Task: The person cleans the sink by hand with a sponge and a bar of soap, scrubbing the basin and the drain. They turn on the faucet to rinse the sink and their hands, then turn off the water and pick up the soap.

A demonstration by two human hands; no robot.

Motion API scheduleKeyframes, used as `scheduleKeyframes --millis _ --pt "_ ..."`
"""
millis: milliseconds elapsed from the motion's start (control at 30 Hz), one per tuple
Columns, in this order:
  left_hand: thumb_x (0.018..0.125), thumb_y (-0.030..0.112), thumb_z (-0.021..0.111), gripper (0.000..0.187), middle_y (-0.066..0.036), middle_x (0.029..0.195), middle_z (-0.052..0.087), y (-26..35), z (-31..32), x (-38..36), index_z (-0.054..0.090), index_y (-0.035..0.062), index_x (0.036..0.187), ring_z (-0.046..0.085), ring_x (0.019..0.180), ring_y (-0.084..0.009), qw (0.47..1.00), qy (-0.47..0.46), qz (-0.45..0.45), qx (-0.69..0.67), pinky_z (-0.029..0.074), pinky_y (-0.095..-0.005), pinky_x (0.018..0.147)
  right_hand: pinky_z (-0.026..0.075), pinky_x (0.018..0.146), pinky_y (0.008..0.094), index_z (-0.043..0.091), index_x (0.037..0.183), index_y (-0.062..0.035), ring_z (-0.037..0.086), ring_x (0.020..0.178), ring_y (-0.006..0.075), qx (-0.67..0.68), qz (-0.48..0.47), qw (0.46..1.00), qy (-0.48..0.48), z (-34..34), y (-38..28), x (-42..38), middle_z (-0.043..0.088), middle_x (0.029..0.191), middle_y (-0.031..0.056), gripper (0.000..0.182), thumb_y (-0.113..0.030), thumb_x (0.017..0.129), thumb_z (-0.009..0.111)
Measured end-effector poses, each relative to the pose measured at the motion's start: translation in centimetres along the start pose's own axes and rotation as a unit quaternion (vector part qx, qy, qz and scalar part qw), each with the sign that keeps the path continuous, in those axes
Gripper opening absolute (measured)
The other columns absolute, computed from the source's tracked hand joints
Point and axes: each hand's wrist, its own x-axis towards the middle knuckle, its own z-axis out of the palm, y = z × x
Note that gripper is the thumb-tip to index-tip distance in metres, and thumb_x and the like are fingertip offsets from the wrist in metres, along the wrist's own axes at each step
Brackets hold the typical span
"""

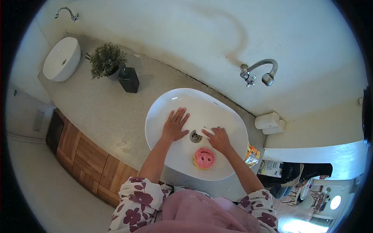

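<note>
A white oval basin (233, 118) lies in front of me. Flat against its inner left side, my left hand (175, 125) has its fingers spread and holds nothing. My right hand (218, 139) is inside the basin, right of the round metal drain (196, 136), with its fingers on a small white piece (203, 131). Whether that piece is soap or a folded cloth I cannot make out. Below the drain rests a pink sponge (204, 157) with a yellow underside and holes like a pig's snout; neither hand touches it.
A chrome faucet (265, 72) juts from the wall above the basin. On the counter (103, 105) stand a dark soap dispenser (128, 80), a potted plant (107, 60) and a second basin (62, 60). White rolls (269, 123) and a shiny yellow packet (252, 156) sit at right.
</note>
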Motion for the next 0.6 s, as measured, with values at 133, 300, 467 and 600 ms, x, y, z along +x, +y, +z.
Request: scheduleKeyframes --millis 133,300,467,600 --pt "0.088 0.06 0.043 0.081 -0.003 0.16 0.002 0.1 -0.1 -0.1 0.012 0.022 0.153 -0.001 0.147 -0.0179 1.0 0.003 0.003 0.007 -0.003 -0.0403 0.118 0.044 0.076 0.0417 0.057 0.128 -0.029 0.056 0.087 0.0252 0.004 -0.024 0.999 0.037 1.1 -0.7 0.4 0.06 0.093 0.0083 0.055 -0.015 0.076 0.064" --pt "0.089 0.058 0.043 0.08 -0.003 0.16 0.0 0.0 -0.1 0.0 0.011 0.022 0.153 -0.003 0.147 -0.0182 1.0 -0.014 0.0 0.004 -0.004 -0.0412 0.118 0.044 0.077 0.0414 0.057 0.129 -0.0298 0.056 0.09 0.025 0.02 0.004 0.999 -0.028 -0.5 0.8 -0.5 0.061 0.097 0.0089 0.058 -0.015 0.074 0.066" --pt "0.089 0.057 0.042 0.08 -0.003 0.16 0.0 0.0 -0.1 0.0 0.011 0.0219 0.153 -0.004 0.147 -0.0182 1.0 -0.014 0.002 0.014 -0.004 -0.0414 0.118 0.043 0.083 0.0409 0.054 0.131 -0.0308 0.056 0.093 0.0258 0.021 -0.017 0.999 0.028 0.8 -1.0 1.1 0.061 0.102 0.0092 0.059 -0.018 0.076 0.069" --pt "0.089 0.057 0.043 0.079 -0.004 0.16 0.001 -0.2 0.2 0.1 0.012 0.0217 0.153 -0.003 0.147 -0.0184 1.0 0.001 0.007 0.005 -0.003 -0.0415 0.118 0.043 0.083 0.0411 0.054 0.132 -0.0302 0.056 0.093 0.0264 0.007 -0.024 0.998 -0.05 -0.4 0.8 0.1 0.061 0.102 0.0094 0.058 -0.019 0.076 0.068"
